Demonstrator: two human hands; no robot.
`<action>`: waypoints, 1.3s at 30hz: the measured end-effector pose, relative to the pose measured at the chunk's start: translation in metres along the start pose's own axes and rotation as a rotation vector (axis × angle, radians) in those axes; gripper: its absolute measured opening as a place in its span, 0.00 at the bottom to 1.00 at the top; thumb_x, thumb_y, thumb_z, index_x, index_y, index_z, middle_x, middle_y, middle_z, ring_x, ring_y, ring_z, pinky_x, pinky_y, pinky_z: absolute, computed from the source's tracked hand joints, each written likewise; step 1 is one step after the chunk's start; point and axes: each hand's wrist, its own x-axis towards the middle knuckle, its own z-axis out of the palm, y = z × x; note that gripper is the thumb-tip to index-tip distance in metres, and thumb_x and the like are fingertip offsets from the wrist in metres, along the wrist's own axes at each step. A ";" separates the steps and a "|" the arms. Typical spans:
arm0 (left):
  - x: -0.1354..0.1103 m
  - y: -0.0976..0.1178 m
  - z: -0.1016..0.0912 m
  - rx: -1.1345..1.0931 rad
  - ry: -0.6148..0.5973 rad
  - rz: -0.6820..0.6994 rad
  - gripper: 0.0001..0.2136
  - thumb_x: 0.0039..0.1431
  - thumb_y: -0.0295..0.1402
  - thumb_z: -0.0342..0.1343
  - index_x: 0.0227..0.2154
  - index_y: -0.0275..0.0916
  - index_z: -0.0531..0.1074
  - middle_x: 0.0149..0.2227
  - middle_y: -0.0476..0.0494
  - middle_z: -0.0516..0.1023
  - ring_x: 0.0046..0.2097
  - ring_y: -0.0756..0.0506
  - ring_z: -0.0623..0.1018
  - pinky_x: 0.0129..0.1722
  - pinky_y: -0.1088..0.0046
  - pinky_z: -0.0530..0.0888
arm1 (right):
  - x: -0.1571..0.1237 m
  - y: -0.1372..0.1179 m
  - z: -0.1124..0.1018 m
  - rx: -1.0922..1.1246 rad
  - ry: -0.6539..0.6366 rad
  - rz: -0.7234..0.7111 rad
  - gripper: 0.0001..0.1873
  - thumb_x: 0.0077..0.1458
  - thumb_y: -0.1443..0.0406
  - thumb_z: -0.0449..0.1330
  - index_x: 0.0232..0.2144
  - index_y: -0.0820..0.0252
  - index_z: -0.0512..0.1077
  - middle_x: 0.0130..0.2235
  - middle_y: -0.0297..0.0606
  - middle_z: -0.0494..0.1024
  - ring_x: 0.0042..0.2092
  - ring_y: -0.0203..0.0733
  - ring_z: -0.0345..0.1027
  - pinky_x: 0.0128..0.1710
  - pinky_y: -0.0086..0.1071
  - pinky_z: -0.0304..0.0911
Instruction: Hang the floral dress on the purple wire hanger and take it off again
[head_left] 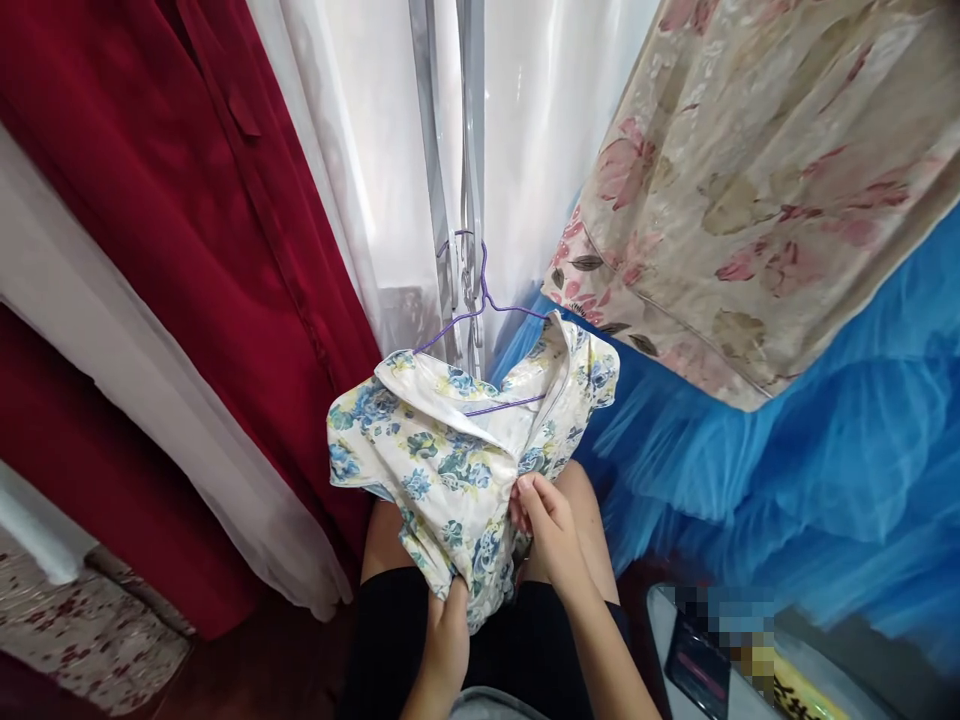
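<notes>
A white floral garment (pixel 450 460) with blue and yellow flowers, a wide collar and short sleeves hangs on a purple wire hanger (pixel 486 280) over my lap. The hanger's hook meets some grey straps (pixel 454 150) that come down in front of the white curtain. My right hand (pixel 544 510) pinches the front edge of the garment just below the collar opening. Lower down, my left hand (pixel 448 625) is closed round the garment's lower left part, with its fingers partly hidden by the cloth.
Red cloth (pixel 225 250) and white drapes hang at the left. At the right, a beige floral cloth (pixel 750 200) hangs over blue tulle (pixel 697 480). A grey surface at the lower right bears a dark phone-like object (pixel 697 660) and a yellow packet (pixel 799 685).
</notes>
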 end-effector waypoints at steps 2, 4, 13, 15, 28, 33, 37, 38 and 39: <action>-0.001 0.002 -0.004 0.001 0.002 -0.010 0.29 0.51 0.46 0.60 0.56 0.41 0.74 0.54 0.36 0.79 0.67 0.33 0.67 0.67 0.55 0.63 | -0.003 0.008 0.005 0.075 0.096 0.033 0.20 0.63 0.48 0.60 0.30 0.56 0.66 0.22 0.27 0.63 0.25 0.36 0.53 0.26 0.31 0.49; -0.002 0.001 -0.005 -0.010 -0.008 -0.016 0.29 0.52 0.47 0.60 0.56 0.41 0.73 0.55 0.36 0.78 0.68 0.33 0.66 0.68 0.55 0.62 | -0.007 0.013 0.009 0.117 0.112 0.069 0.19 0.61 0.48 0.62 0.32 0.55 0.67 0.22 0.26 0.63 0.24 0.36 0.52 0.25 0.30 0.48; -0.003 -0.002 0.007 0.002 -0.015 0.002 0.27 0.55 0.41 0.60 0.58 0.41 0.71 0.57 0.38 0.76 0.67 0.34 0.67 0.68 0.58 0.61 | -0.012 -0.003 0.005 0.243 0.214 0.072 0.16 0.61 0.57 0.61 0.25 0.56 0.65 0.20 0.26 0.59 0.23 0.34 0.46 0.24 0.30 0.44; 0.005 0.005 0.002 -0.018 0.053 0.037 0.26 0.57 0.39 0.60 0.59 0.43 0.68 0.58 0.39 0.76 0.65 0.34 0.70 0.65 0.58 0.66 | -0.015 -0.006 0.000 0.263 0.213 0.090 0.16 0.59 0.57 0.62 0.23 0.57 0.65 0.20 0.27 0.59 0.23 0.34 0.46 0.24 0.30 0.43; 0.017 0.086 0.050 0.444 -0.307 0.666 0.11 0.60 0.28 0.60 0.45 0.44 0.75 0.41 0.44 0.80 0.46 0.42 0.79 0.51 0.67 0.73 | -0.025 -0.023 0.002 0.148 0.042 0.187 0.17 0.56 0.54 0.66 0.26 0.61 0.75 0.17 0.27 0.63 0.20 0.31 0.49 0.21 0.28 0.44; 0.019 0.082 0.068 0.378 -0.313 0.591 0.05 0.62 0.28 0.57 0.40 0.43 0.73 0.37 0.45 0.80 0.42 0.43 0.80 0.45 0.69 0.75 | -0.027 -0.028 -0.006 0.156 -0.015 0.211 0.17 0.56 0.52 0.66 0.30 0.62 0.78 0.14 0.28 0.65 0.17 0.30 0.50 0.19 0.27 0.42; 0.018 0.075 0.071 0.347 -0.341 0.522 0.05 0.65 0.33 0.56 0.41 0.43 0.74 0.40 0.42 0.81 0.42 0.42 0.80 0.45 0.69 0.76 | -0.011 -0.038 -0.003 0.263 0.097 0.176 0.16 0.55 0.54 0.67 0.27 0.62 0.78 0.14 0.27 0.63 0.18 0.29 0.47 0.20 0.29 0.41; 0.018 0.073 0.071 0.346 -0.340 0.507 0.05 0.65 0.33 0.56 0.42 0.43 0.74 0.40 0.42 0.81 0.42 0.42 0.81 0.44 0.69 0.76 | -0.003 -0.043 0.000 0.300 0.119 0.160 0.15 0.55 0.55 0.67 0.26 0.62 0.77 0.14 0.26 0.62 0.18 0.29 0.46 0.20 0.29 0.42; 0.020 0.071 0.071 0.347 -0.337 0.496 0.06 0.66 0.34 0.55 0.42 0.43 0.74 0.41 0.42 0.81 0.42 0.42 0.81 0.44 0.68 0.76 | 0.007 -0.048 0.003 0.327 0.131 0.137 0.15 0.55 0.56 0.67 0.25 0.62 0.77 0.14 0.26 0.61 0.18 0.29 0.45 0.20 0.29 0.43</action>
